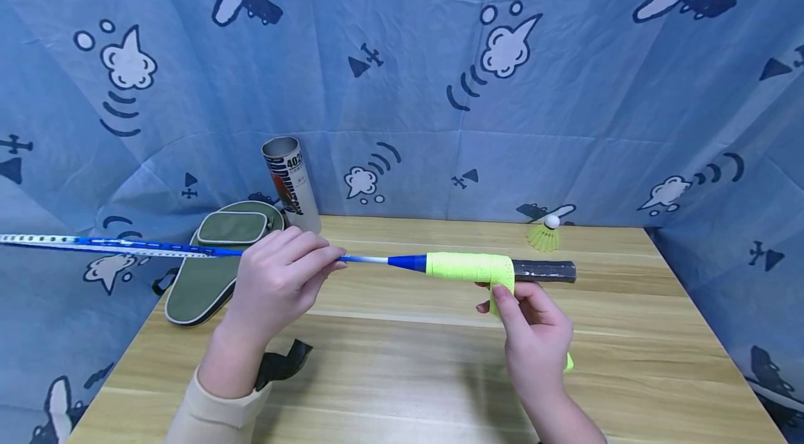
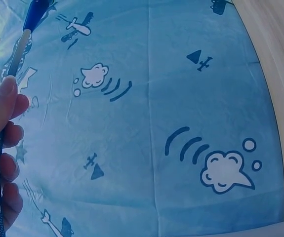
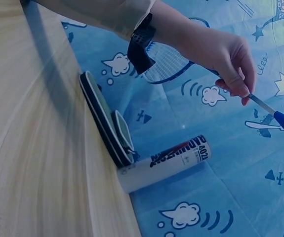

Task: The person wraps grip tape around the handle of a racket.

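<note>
A blue badminton racket [image 1: 408, 262] is held level above the table, its strung head [image 3: 166, 61] out to the left. My left hand [image 1: 285, 273] grips the shaft, fingers curled round it, as the left wrist view also shows. Neon yellow grip tape [image 1: 467, 267] covers the upper part of the handle in overlapping turns. Past the tape, the black handle end [image 1: 544, 271] is bare. Just below the handle my right hand [image 1: 534, 332] pinches the hanging strip of tape between thumb and fingers. A bit of yellow tape shows beside that hand; the rest is hidden behind it.
A green, white-edged case [image 1: 204, 283] lies at the table's left back. Beside it stands a shuttlecock tube [image 1: 295, 186]. A yellow shuttlecock [image 1: 543, 234] sits near the back edge of the wooden table [image 1: 389, 374]. Blue patterned cloth [image 1: 402, 81] hangs close behind.
</note>
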`<state>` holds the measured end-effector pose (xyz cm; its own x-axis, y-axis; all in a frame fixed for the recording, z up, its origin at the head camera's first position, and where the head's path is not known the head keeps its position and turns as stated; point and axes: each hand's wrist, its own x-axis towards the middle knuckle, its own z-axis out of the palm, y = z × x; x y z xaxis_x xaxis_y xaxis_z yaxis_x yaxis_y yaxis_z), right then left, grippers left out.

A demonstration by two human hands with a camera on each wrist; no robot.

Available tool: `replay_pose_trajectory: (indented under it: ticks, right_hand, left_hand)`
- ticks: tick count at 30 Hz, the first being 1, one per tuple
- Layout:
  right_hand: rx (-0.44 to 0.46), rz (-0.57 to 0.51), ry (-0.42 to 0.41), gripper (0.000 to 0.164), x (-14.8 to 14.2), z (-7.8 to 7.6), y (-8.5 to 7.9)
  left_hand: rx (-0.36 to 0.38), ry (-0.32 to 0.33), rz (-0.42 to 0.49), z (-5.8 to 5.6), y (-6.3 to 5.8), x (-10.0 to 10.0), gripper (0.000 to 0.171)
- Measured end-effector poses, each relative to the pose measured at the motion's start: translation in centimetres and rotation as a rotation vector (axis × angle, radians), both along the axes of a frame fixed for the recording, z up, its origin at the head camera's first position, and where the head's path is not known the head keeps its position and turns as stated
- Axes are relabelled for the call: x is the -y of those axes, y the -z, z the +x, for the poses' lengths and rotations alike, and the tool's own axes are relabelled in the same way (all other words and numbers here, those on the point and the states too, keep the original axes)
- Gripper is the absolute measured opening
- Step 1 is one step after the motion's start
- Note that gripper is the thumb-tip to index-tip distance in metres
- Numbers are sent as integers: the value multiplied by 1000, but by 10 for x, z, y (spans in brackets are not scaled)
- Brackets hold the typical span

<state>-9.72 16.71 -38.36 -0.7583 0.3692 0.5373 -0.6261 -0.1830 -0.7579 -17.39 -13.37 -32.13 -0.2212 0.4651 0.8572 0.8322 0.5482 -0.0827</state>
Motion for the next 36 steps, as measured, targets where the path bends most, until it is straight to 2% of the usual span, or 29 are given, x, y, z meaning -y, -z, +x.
replay_pose_trajectory:
  ticks: [5, 12, 17, 22, 28, 33, 36]
  right_hand:
    - [51, 5, 42, 8, 0, 1, -1]
    - [63, -5, 65, 13, 2, 2, -2]
    - [26, -23, 23, 13, 2, 3, -3]
    - [-30, -22, -30, 13, 2, 4, -4]
    - [-14, -29, 0, 7, 3, 4, -5]
    - [-83, -53, -62, 9, 2, 2, -3]
    - [-74, -34, -65, 10, 1, 2, -2]
  left_hand:
    - [11, 24, -7, 0, 1, 0, 26]
    - [56, 58, -29, 0, 1, 4, 18]
    - [77, 96, -14, 1, 0, 6, 20]
    - [56, 102, -3, 1, -2, 6, 23]
    - [31, 76, -2, 1, -3, 5, 22]
    - [13, 33, 7, 2, -3, 4, 22]
    - [10, 9, 8, 1, -2, 4, 22]
